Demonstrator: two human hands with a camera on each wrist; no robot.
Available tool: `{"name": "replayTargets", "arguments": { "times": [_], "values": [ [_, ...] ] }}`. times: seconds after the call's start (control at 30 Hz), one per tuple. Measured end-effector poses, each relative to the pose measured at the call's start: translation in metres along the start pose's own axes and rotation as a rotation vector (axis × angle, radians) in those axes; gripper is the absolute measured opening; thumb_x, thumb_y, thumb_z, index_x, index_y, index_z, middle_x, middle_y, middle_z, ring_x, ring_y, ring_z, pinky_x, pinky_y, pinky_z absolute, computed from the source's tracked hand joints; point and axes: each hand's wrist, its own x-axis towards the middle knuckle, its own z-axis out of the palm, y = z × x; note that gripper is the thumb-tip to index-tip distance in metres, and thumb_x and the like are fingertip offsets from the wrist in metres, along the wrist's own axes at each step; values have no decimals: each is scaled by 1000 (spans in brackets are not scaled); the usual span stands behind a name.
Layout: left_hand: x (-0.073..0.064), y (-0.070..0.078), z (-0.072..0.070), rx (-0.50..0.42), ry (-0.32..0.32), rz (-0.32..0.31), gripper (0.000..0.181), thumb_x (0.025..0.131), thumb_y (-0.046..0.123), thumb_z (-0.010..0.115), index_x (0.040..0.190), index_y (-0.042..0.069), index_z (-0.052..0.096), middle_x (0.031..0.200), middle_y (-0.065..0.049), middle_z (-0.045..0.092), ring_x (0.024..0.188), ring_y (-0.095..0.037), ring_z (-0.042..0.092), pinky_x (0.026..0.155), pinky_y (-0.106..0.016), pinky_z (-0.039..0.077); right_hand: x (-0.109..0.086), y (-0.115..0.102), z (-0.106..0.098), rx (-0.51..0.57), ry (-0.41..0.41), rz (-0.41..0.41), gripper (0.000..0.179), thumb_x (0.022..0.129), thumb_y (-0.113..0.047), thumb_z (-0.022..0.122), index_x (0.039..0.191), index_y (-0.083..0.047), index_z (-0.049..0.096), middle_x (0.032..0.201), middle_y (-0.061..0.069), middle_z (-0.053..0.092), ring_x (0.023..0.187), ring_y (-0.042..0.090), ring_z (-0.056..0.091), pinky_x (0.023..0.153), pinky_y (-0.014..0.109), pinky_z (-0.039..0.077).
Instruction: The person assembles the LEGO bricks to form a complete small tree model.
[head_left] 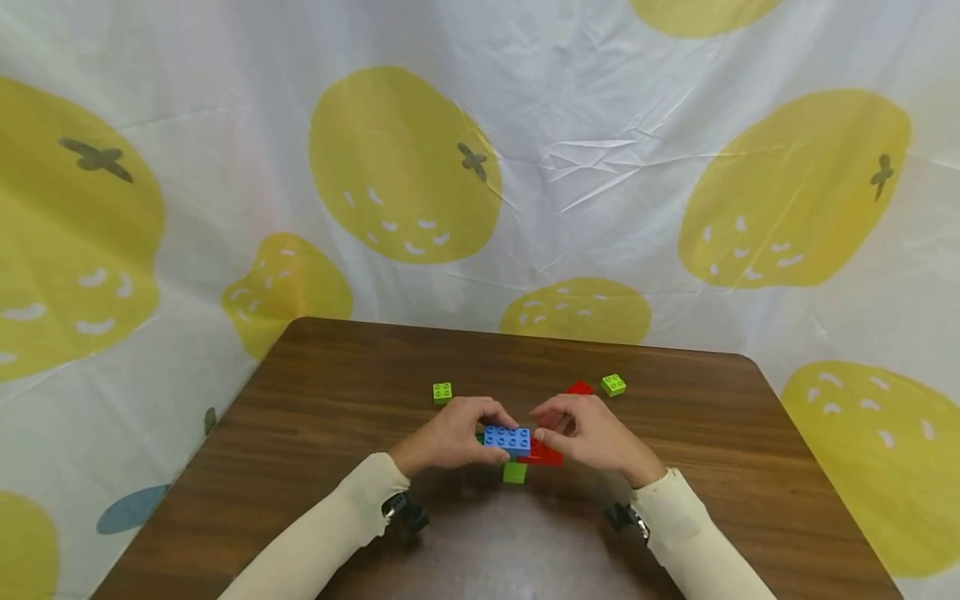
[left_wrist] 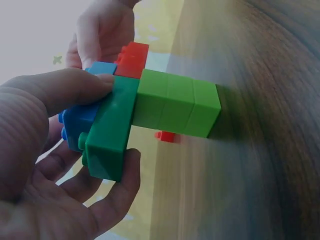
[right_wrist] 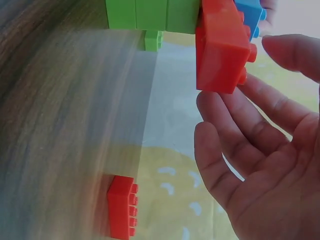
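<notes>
My left hand (head_left: 452, 435) grips a build of studded toy bricks, thumb on the near side and fingers behind. A blue brick (head_left: 507, 439) lies on top, across a dark green brick (left_wrist: 114, 132) and a red brick (right_wrist: 222, 55). Below these, a column of lime green bricks (left_wrist: 177, 102) reaches down toward the table. At the build's right end is my right hand (head_left: 596, 435), fingers loosely bent beside the red brick and thumb apart from them. In the right wrist view its fingertips come close behind the red brick without curling round it.
On the brown wooden table (head_left: 360, 358), a small lime brick (head_left: 442, 393) sits behind my left hand. Another lime brick (head_left: 613, 384) and a loose red brick (head_left: 579, 388) lie beyond my right hand. A fruit-patterned curtain (head_left: 585, 167) hangs along the back edge.
</notes>
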Motion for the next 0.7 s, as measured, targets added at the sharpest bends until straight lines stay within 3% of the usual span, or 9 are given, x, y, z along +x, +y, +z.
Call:
{"name": "replayTargets", "arguments": {
  "times": [0.17,0.47,0.7],
  "values": [
    [-1,-2,2,-1,10,9,36,87,24,87,119,16,74,110,5,72,95,-7,63,90,-23,56,1,8,-1,-17,35,16,26,96,-26,78,118,-12,77,99,-5,78,83,7,71,72,26,60],
    [-8,0,6,6,46,-13,40,89,32,86,124,20,72,118,6,71,102,-8,63,96,-28,56,-1,36,-8,8,145,143,22,98,-24,77,116,-11,77,96,-6,75,86,17,69,72,27,57],
    [-12,-2,8,-4,59,-27,41,91,35,84,128,20,70,122,5,71,105,-8,63,97,-29,57,-2,57,-20,-44,222,160,19,98,-20,77,114,-10,78,95,-2,76,82,17,69,74,27,56]
  ]
}}
